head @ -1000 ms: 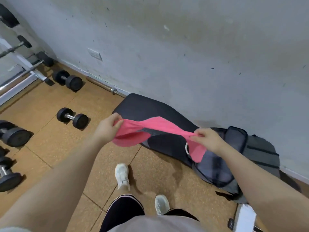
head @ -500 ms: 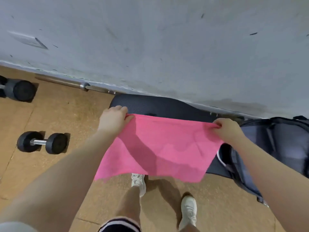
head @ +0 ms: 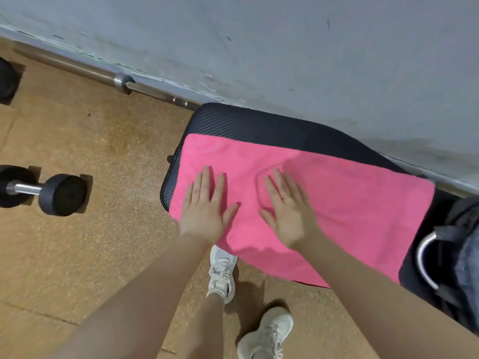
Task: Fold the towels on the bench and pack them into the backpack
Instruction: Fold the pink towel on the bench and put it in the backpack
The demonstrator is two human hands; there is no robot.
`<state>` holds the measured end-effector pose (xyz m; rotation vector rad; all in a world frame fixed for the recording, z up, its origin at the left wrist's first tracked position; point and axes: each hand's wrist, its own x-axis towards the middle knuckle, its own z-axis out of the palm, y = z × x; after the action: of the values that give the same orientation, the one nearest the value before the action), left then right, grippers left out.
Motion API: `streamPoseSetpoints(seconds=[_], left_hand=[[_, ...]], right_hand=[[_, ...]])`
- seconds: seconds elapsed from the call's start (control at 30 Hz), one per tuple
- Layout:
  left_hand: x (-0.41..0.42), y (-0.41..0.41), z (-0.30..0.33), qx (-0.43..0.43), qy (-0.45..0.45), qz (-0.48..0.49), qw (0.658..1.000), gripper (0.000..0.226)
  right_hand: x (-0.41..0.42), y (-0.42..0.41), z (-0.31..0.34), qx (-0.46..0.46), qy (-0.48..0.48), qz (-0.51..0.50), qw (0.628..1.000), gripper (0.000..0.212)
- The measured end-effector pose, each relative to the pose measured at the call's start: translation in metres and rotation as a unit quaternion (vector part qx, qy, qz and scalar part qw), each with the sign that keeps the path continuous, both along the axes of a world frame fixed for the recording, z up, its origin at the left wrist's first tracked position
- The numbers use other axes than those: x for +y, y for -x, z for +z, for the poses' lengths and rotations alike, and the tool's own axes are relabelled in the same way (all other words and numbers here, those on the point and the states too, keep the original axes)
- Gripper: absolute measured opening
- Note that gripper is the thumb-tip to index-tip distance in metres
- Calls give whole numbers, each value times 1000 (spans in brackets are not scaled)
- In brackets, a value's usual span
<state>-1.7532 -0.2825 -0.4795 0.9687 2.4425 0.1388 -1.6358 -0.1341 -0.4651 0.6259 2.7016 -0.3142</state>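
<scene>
Pink towel (head: pixel 350 203) lengthwise along bench (head: pixel 259 125), left hand (head: pixel 204 208), right hand (head: pixel 287 211) flat, fingers straight, gripping nothing.

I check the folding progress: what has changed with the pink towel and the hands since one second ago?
The pink towel came down from the air and now lies spread on the bench. The left hand and the right hand let go of its corners and rest flat on it. The backpack stayed at the bench's right end.

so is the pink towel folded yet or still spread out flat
Spread flat, not folded: the pink towel lies in one layer across the bench, with the left hand and right hand pressing on it with straight fingers.
</scene>
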Motion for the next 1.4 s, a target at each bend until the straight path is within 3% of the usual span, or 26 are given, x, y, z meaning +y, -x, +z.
streamPoseSetpoints(seconds=[0.1,0.3,0.5,0.63,0.73,0.83,0.93,1.03,1.2,1.3,1.4], left_hand=[[-2,5,-20,21,10,9,1000,90],[19,39,-48,100,-64,-8,993,87],[58,85,-58,125,-91,3,988,80],[70,100,-67,157,-100,-1,983,87],[68,94,-59,178,-118,-1,977,100],[76,57,-37,185,-187,-3,965,95],[96,-7,-19,179,-276,-87,940,74],[120,-75,-7,71,-308,-233,920,55],[142,-182,-14,22,-290,-519,804,45],[148,-214,-29,89,-268,-585,760,54],[154,-228,-38,192,-257,-566,760,40]], right_hand=[[-2,1,-21,-49,21,-15,998,77],[22,16,-48,-9,-12,-1,1000,87],[38,56,-60,46,-40,-56,997,74],[38,68,-67,104,-63,-70,990,74],[46,65,-66,142,5,-52,988,76],[60,46,-50,266,171,-55,947,62],[88,-14,-33,345,160,-115,918,35],[128,-86,-24,311,51,-203,927,27],[191,-172,-26,194,-34,-334,922,37],[203,-188,-27,191,17,-360,913,21],[202,-184,-30,270,89,-423,860,17]])
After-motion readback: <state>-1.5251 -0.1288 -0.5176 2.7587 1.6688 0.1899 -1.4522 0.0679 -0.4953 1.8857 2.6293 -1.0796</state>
